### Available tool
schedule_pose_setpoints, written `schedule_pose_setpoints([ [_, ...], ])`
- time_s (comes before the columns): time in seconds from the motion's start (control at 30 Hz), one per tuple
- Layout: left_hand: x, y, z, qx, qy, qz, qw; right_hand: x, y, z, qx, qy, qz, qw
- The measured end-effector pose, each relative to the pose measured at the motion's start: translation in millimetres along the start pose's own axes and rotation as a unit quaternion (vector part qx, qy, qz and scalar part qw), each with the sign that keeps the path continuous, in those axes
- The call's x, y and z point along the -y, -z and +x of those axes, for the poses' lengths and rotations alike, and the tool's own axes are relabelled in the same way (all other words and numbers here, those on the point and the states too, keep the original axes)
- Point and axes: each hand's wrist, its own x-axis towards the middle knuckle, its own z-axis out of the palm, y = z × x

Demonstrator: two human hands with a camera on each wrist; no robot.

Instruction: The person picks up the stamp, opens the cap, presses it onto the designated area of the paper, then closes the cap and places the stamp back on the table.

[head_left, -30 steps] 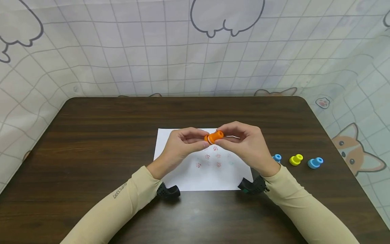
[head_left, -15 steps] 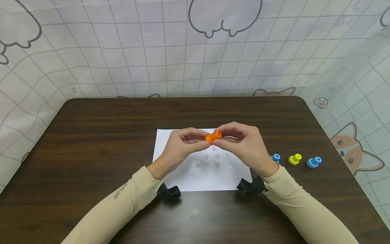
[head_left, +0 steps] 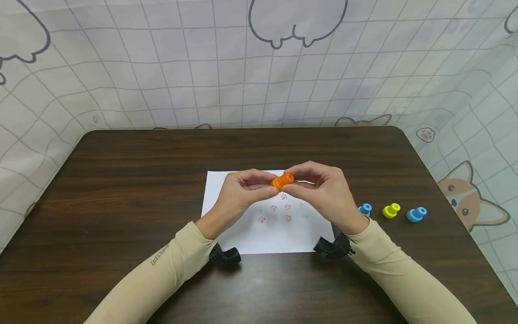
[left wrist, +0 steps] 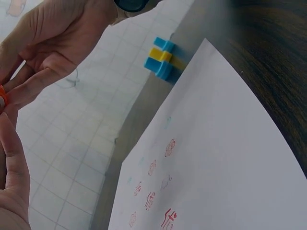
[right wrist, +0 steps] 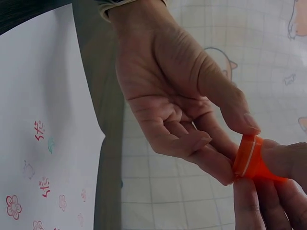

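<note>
Both hands hold a small orange stamp (head_left: 282,181) in the air above a white paper sheet (head_left: 267,229) printed with red marks. My left hand (head_left: 269,185) pinches its left, wider end between thumb and fingers. My right hand (head_left: 295,182) grips the narrower right end. In the right wrist view the orange stamp (right wrist: 252,158) shows a pale seam near its wide end, with the left hand (right wrist: 177,96) pinching that end. In the left wrist view only a sliver of the orange stamp (left wrist: 2,98) appears at the left edge.
The dark wooden table (head_left: 121,180) stands against a tiled cloth backdrop. Right of the sheet sit a blue stamp (head_left: 365,209), a yellow stamp (head_left: 391,210) and another blue stamp (head_left: 417,214). The paper sheet (left wrist: 216,158) lies below the hands.
The hands have closed slightly toward each other. The orange stamp looks shorter than a second ago, its left end pressed in against the body.
</note>
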Motion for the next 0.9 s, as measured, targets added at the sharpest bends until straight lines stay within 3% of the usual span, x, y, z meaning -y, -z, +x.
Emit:
schedule_pose_setpoints([
  [0.47,0.5,5.5,-4.2,0.001,0.013,0.013,0.9998,-1,-6,0,0.004,-0.017,-0.009,1.000],
  [0.9,-4.2,15.5,-11.7,0.034,-0.021,0.040,0.9984,-1,-8,0,0.007,-0.016,0.006,1.000],
])
